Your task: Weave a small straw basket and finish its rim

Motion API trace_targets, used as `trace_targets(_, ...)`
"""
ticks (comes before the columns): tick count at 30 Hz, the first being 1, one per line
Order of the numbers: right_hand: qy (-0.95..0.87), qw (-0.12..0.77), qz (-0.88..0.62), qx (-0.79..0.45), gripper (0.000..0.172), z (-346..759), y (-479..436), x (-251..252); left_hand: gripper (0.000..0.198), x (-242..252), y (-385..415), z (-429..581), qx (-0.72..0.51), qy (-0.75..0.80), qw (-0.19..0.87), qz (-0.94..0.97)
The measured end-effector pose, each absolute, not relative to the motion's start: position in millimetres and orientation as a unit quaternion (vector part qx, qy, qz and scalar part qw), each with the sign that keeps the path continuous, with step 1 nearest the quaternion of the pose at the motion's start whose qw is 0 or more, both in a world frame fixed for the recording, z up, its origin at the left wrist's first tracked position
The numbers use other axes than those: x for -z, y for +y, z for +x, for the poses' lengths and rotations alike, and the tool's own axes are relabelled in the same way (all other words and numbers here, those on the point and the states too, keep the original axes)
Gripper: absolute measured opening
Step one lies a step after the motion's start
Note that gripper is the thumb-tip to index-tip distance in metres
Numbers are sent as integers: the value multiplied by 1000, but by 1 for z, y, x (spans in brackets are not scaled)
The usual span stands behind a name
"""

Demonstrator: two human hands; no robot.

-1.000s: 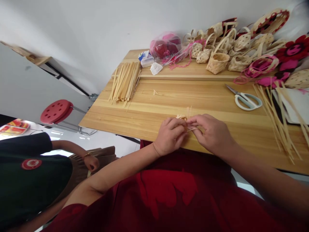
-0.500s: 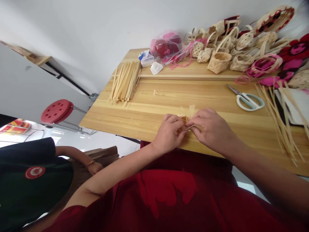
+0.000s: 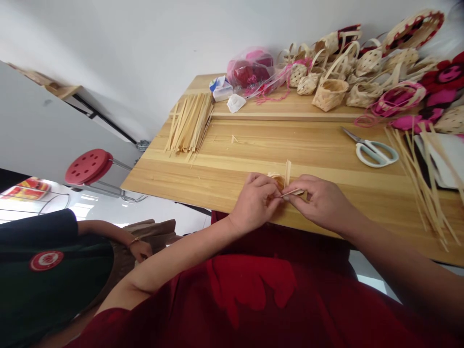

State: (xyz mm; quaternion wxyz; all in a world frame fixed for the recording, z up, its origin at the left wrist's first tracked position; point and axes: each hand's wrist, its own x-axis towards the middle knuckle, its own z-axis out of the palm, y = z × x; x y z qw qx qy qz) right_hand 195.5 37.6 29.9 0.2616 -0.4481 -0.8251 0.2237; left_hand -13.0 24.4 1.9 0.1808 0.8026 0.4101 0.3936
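Both hands meet at the near edge of the wooden table point(image 3: 326, 145). My left hand point(image 3: 253, 202) is closed around a small woven piece of pale straw strips point(image 3: 280, 180), most of it hidden by the fingers. My right hand point(image 3: 319, 202) pinches a thin strip of the same piece between thumb and fingers. One short strip end point(image 3: 287, 171) sticks upright between the hands.
A bundle of cut straw strips point(image 3: 189, 126) lies at the left, scissors point(image 3: 373, 150) at the right, long loose strips point(image 3: 420, 174) beyond them. Finished little baskets point(image 3: 329, 92), a plastic bag point(image 3: 250, 67) and pink woven flowers line the back. Another person sits at lower left by a red stool point(image 3: 86, 165).
My hands have shifted slightly and turned the woven piece, so one strip end now stands upright. The person at the left has moved an arm a little.
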Motion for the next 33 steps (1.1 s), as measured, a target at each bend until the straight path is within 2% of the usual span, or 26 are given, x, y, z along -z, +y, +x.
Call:
trace_targets(7,-782,272,-472,-302,13,195,36,-29,11,-18,35,-26,-342,374,224,832)
trace_targets(12,-806,294,-432,-278,13,196,38,-23,15,-24,49,-36,-306,347,237,854)
trace_targets(17,-813,299,-432,-250,10,193,39,-20,9,-31,59,-41,-272,341,260,861)
trace_targets(24,-781,299,-457,-303,12,188,36,-24,7,-43,64,-30,-174,368,239,881)
trace_targets(27,-770,293,-472,-315,12,189,36,-26,12,-46,66,-21,-140,376,219,889)
trace_targets(30,-752,289,-495,-324,11,189,36,-27,12,-43,64,-23,-162,366,216,890)
trace_targets(33,-739,281,-504,-347,13,188,36,-28,7,-33,55,-35,-238,328,243,881)
